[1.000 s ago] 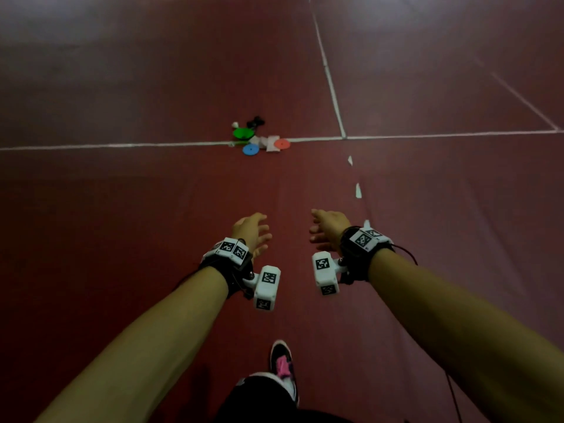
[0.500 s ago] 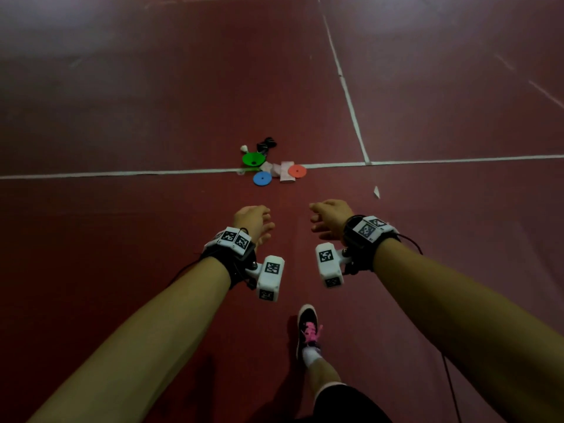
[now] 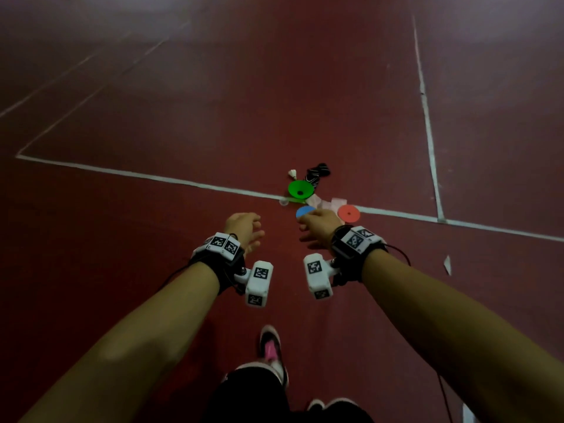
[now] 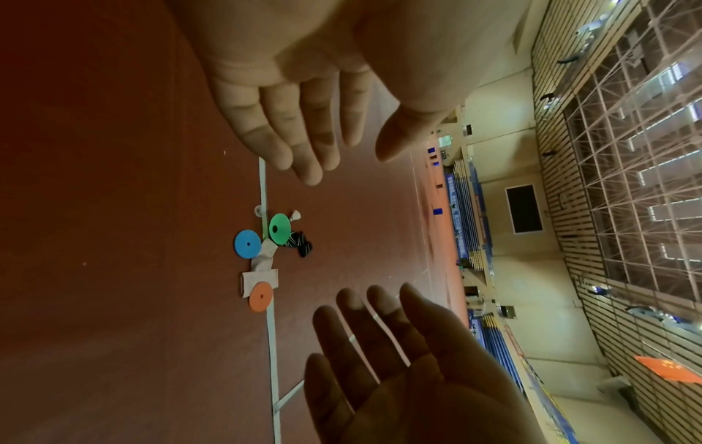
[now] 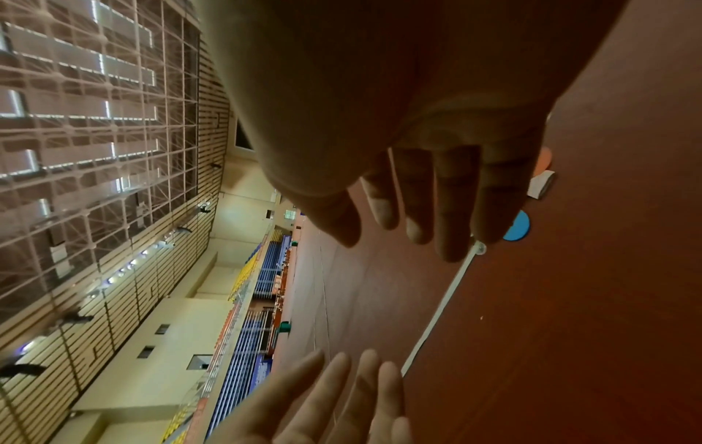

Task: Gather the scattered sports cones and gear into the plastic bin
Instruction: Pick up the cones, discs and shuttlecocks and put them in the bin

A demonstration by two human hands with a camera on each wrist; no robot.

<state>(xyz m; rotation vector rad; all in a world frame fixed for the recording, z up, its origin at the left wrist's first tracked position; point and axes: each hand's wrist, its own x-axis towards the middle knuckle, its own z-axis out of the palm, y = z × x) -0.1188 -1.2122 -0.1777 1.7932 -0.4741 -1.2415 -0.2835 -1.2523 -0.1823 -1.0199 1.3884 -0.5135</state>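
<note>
A small pile of gear lies on the red court floor at a white line. It holds a green cone (image 3: pixel 300 189), a flat blue cone (image 3: pixel 303 210), a flat orange cone (image 3: pixel 348 213), a shuttlecock (image 3: pixel 293 174), a black striped item (image 3: pixel 317 174) and pale cloth or paper pieces (image 3: pixel 328 204). My left hand (image 3: pixel 253 236) hovers open and empty, short of the pile. My right hand (image 3: pixel 308 230), also open and empty, overlaps the blue cone's near edge in the head view but is above the floor. The left wrist view shows the blue cone (image 4: pixel 247 248) and orange cone (image 4: pixel 261 296) beyond both hands. The plastic bin is in no view.
White court lines (image 3: pixel 152 177) cross the floor, and a paper scrap (image 3: pixel 447 264) lies to the right. My shoe (image 3: pixel 270 346) is below my hands. Bleachers (image 4: pixel 467 216) and a wall stand far off.
I have walked closer, so the pile is larger and nearer. My right hand now overlaps the blue cone in the head view. Both hands stay open and empty.
</note>
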